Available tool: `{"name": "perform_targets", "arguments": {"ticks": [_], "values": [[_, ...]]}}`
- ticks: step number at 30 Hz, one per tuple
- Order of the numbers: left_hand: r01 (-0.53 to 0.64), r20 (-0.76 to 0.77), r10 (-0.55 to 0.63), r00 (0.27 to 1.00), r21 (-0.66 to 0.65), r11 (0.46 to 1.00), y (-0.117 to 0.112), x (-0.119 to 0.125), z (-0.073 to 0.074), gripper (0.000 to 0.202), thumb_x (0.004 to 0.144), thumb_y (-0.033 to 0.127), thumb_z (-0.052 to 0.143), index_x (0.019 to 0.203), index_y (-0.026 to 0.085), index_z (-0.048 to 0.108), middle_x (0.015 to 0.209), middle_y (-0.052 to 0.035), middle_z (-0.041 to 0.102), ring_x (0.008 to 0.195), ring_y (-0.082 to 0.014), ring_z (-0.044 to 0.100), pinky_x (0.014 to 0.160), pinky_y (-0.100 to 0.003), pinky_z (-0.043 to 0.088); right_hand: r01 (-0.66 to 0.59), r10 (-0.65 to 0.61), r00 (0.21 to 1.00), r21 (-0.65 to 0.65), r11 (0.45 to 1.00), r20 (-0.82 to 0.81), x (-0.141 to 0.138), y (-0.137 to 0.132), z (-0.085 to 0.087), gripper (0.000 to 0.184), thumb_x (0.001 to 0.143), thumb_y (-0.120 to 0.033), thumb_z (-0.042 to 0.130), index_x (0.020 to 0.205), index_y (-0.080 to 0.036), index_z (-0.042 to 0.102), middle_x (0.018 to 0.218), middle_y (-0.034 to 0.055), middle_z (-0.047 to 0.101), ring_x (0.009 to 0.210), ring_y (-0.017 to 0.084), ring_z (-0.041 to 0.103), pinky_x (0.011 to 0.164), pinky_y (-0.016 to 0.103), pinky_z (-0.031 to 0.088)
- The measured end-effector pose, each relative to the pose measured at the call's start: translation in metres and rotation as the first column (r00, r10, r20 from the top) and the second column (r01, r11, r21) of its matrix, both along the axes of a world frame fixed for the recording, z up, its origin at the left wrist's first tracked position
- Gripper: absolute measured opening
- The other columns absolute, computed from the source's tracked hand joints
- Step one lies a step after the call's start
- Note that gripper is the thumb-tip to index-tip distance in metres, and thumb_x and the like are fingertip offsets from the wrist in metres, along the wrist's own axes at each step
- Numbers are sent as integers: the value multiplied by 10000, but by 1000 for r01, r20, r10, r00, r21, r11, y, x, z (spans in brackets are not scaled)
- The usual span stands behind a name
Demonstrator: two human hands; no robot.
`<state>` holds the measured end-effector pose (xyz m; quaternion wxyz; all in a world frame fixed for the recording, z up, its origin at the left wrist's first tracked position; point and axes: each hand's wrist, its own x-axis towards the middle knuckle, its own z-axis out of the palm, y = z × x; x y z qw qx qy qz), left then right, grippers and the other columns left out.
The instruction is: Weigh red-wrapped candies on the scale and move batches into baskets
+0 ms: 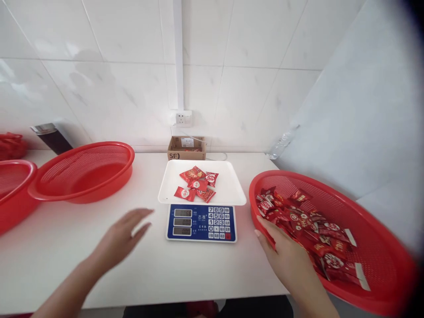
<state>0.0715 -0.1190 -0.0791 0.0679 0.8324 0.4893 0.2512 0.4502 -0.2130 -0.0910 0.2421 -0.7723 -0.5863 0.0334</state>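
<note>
My left hand (122,236) hovers over the white table, left of the scale, with thumb and fingers apart and nothing in them. At the near left rim of the right-hand red plastic basket (380,229), my right hand (286,254) grips the edge, thumb outside and index finger over the inner side; its other fingers are hidden. Many red-wrapped snack packets (308,221) lie heaped in that basket. Between my hands stands a digital scale (201,223) with a blue keypad panel. On its white tray (228,190) lie several small red snack packets (198,184).
Two red baskets (82,194) (16,207) stand at the left, with a dark flask (54,139) behind. A small cardboard box (187,154) sits behind the scale, below a wall socket (183,118). A clear plastic bottle (281,143) leans at the back right.
</note>
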Motion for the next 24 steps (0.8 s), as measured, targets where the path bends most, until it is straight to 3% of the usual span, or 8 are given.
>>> {"name": "perform_targets", "arguments": {"ticks": [2,5,9,12,14,18,20,24], "values": [[-159,-37,168,985,178,971,27,-35,12,526,859,546,406,1220,190,545,1219,-34,587,1176,-285,535,988,-472,414,4,-4,1000,6,1000,-13,1,-2,-1,439,852,-443,385,1162,-251,629,1166,75,667,1054,265,630,853,412,524],[-329,-81,359,930,259,908,60,-71,24,621,868,573,354,1320,152,415,1363,-72,447,1314,-403,332,1016,-594,313,0,1,1000,33,999,-20,3,-4,-6,415,851,-438,405,1168,-284,624,1171,57,665,1065,257,624,859,402,522],[-341,58,336,940,205,918,64,-54,17,609,860,598,347,1281,174,461,1327,-138,504,1320,-398,343,1024,-596,329,26,-23,998,59,998,-52,5,-2,-10,409,852,-429,422,1199,-305,600,1223,53,633,1111,259,596,873,419,521],[-191,235,165,958,92,977,29,7,2,608,879,555,362,1368,192,375,1387,-162,459,1320,-350,374,1041,-559,346,28,0,993,228,973,-121,-15,0,-3,494,856,-443,452,1310,-254,509,1379,86,499,1274,282,450,1008,474,424],[85,319,-99,942,58,995,-4,56,-8,600,933,474,279,1471,256,131,1522,-123,263,1389,-283,252,1077,-491,332,-47,135,968,377,925,-213,-44,0,-1,613,876,-449,446,1431,-216,331,1483,97,352,1368,280,295,1087,491,319],[598,425,-614,665,190,779,-50,133,-17,704,916,557,181,1473,242,-114,1567,-28,-81,1416,-231,3,1142,-425,187,-316,564,726,538,782,-394,-108,4,-22,654,924,-490,300,1490,-301,32,1567,-36,87,1416,215,117,1124,419,281],[657,441,-673,594,217,722,-56,151,-17,706,909,575,158,1471,249,-119,1554,2,-143,1402,-240,-77,1148,-467,91,-301,588,711,589,750,-386,-128,8,-37,615,936,-499,186,1470,-348,-78,1563,-106,-6,1417,172,27,1129,402,277],[654,477,-631,612,144,742,-55,153,-14,655,927,529,141,1473,258,-100,1563,-18,-127,1410,-256,-77,1144,-511,87,-310,644,625,617,723,-441,-138,12,-47,595,954,-447,214,1471,-355,-65,1569,-54,3,1416,187,87,1116,419,298]]}}
